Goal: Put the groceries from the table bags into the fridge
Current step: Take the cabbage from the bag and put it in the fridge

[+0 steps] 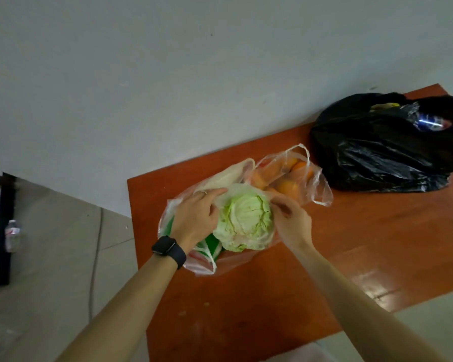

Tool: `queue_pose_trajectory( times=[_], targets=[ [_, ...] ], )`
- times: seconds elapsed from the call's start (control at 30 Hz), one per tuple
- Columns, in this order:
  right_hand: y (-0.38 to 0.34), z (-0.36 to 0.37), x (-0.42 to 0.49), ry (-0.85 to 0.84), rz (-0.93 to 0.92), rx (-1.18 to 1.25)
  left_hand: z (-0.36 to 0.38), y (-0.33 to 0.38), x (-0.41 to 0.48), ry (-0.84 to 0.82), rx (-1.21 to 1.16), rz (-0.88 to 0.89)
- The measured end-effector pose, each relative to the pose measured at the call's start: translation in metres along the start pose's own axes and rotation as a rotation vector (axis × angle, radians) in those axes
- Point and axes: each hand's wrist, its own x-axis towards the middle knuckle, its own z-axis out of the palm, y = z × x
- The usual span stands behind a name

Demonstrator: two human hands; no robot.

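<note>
While both arms reach over the glossy orange-brown wooden counter (351, 244), the round pale-green cabbage (246, 218) sits near its left end, nested in the mouth of a clear plastic bag (202, 265) whose film lies loose around it. The left grip (196, 218), with a black wristwatch (169, 250) behind it, lies flat against the cabbage's left and far side, fingers straight, holding nothing. The right grip (293, 220) is curled at the right flank and seems to pinch the bag's rim, though film and outer leaf are hard to tell apart there. Just beyond, on the right, a thin see-through bag of oranges (288, 189) touches the first bag, and a crumpled black plastic bag (377, 158) sits farther right. No fridge is in view.

I'd judge that head dense and fairly heavy, firm at the core but with loose, tearable outer leaves and slippery film around it. Best cup it low on both flanks with the palms, clear of the plastic, rather than tug a leaf.
</note>
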Motion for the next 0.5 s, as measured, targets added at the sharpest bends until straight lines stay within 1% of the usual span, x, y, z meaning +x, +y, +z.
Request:
queue_pose_trajectory(
  times=[0.07, 0.1, 0.13, 0.17, 0.2, 0.23, 0.27, 0.3, 0.33, 0.37, 0.5],
  targets=[
    [-0.002, -0.003, -0.021, 0.04, 0.025, 0.047, -0.006, 0.018, -0.017, 0.109, 0.087, 0.079],
    [-0.002, -0.003, -0.029, 0.044, 0.04, 0.061, -0.007, 0.028, -0.025, 0.142, 0.121, 0.101],
    [-0.002, -0.002, -0.036, 0.029, 0.066, 0.065, -0.006, 0.037, -0.034, 0.136, 0.133, 0.089],
    [-0.004, -0.001, -0.04, 0.002, 0.096, 0.062, -0.003, 0.048, -0.042, 0.084, 0.106, 0.023],
    [-0.008, -0.001, -0.042, -0.024, 0.125, 0.058, 0.003, 0.056, -0.048, 0.002, 0.045, -0.098],
    [-0.01, 0.0, -0.042, -0.04, 0.144, 0.058, 0.008, 0.062, -0.051, -0.069, -0.067, -0.262],
    [-0.011, 0.0, -0.04, -0.05, 0.154, 0.065, 0.013, 0.067, -0.052, -0.118, -0.236, -0.456],
    [-0.011, 0.001, -0.036, -0.062, 0.158, 0.078, 0.016, 0.07, -0.051, -0.134, -0.432, -0.634],
    [-0.012, 0.002, -0.032, -0.082, 0.16, 0.08, 0.02, 0.07, -0.05, -0.11, -0.575, -0.749],
    [-0.012, 0.004, -0.028, -0.102, 0.166, 0.066, 0.023, 0.07, -0.048, -0.082, -0.627, -0.802],
    [-0.018, 0.009, -0.016, -0.182, 0.224, -0.099, 0.029, 0.069, -0.032, -0.083, -0.593, -0.86]
  ],
)
